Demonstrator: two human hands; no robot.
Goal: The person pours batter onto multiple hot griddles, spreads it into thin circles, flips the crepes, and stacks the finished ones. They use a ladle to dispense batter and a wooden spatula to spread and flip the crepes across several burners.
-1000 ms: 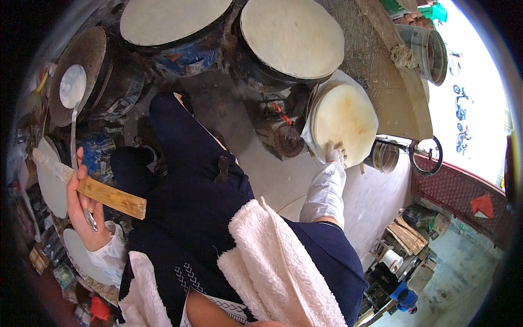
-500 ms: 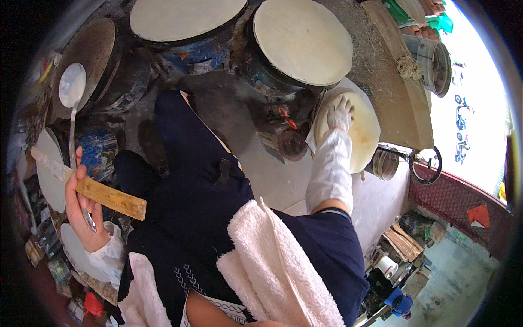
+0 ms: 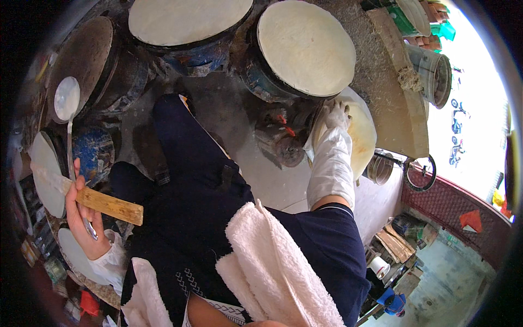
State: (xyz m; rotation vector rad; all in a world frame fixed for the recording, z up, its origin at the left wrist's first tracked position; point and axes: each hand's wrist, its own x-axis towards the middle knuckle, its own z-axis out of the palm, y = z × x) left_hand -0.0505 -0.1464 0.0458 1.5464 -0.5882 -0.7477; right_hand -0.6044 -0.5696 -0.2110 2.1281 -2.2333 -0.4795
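My left hand (image 3: 86, 229) is closed round a long-handled metal ladle (image 3: 67, 99) and a flat wooden scraper (image 3: 111, 206). Pale batter coats the ladle's bowl and the scraper's far end. At the right, my right hand (image 3: 336, 115), in a white glove and sleeve, rests on a stack of thin round flatbreads (image 3: 364, 131), its fingers reaching forward and slightly bent. Just beyond it, a pale sheet of batter (image 3: 306, 48) covers a round griddle. Another coated griddle (image 3: 188, 20) stands at the far middle, and a bare dark griddle (image 3: 81, 62) at the far left.
More round pale-topped griddles (image 3: 48, 174) curve along my left side, over a blue drum (image 3: 93, 150). A tan board (image 3: 400, 109) and a grey bucket (image 3: 430, 71) stand at the right. A white towel (image 3: 278, 261) hangs over my front. Orange-handled tongs or a similar tool (image 3: 286, 125) lies low between the griddles.
The whole view has shifted slightly. My right hand has drawn a little nearer on the flatbread stack. The ladle and scraper stay in my left hand, barely moved.
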